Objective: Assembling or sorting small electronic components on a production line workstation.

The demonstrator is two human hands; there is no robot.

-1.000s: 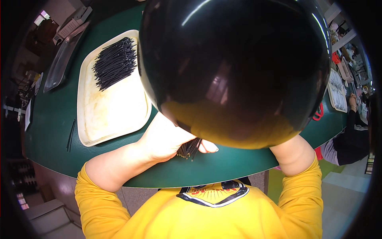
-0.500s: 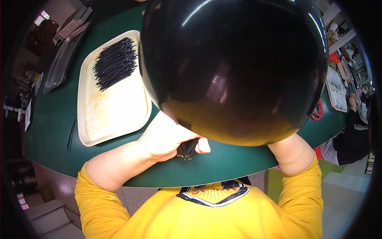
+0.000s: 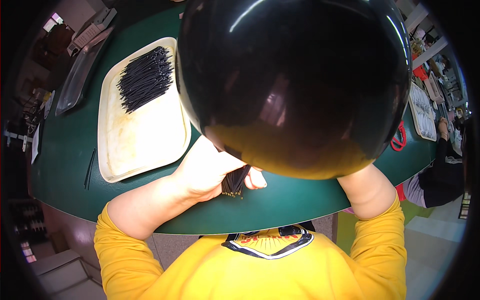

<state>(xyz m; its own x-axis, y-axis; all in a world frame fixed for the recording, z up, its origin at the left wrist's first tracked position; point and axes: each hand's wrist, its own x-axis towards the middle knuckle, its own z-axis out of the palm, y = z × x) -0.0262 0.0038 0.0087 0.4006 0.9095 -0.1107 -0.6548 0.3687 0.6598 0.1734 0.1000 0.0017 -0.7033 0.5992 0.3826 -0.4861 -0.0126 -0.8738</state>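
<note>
My left hand (image 3: 205, 170) is closed around a bundle of short black wires (image 3: 232, 182) just above the green table. Their small gold-coloured ends stick out below the fingers, toward the table's near edge. A large glossy black dome (image 3: 295, 85) covers the middle of the view and hides the tips of my left fingers. From the right, my forearm (image 3: 367, 192) goes in beneath the dome, so my right hand is hidden. Left of the dome, a cream tray (image 3: 142, 150) holds a thick pile of similar black wires (image 3: 146, 79) at its far end.
A few loose black wires (image 3: 90, 169) lie on the green table (image 3: 65, 155) left of the tray. A clear tray (image 3: 75, 82) stands farther left. Red handles (image 3: 398, 137) and a tray of pale parts (image 3: 423, 111) are at right, near another person's arm (image 3: 442, 150).
My left hand has shifted slightly up and away, and the wire ends below it sit a little higher and more spread. The right forearm has barely moved.
</note>
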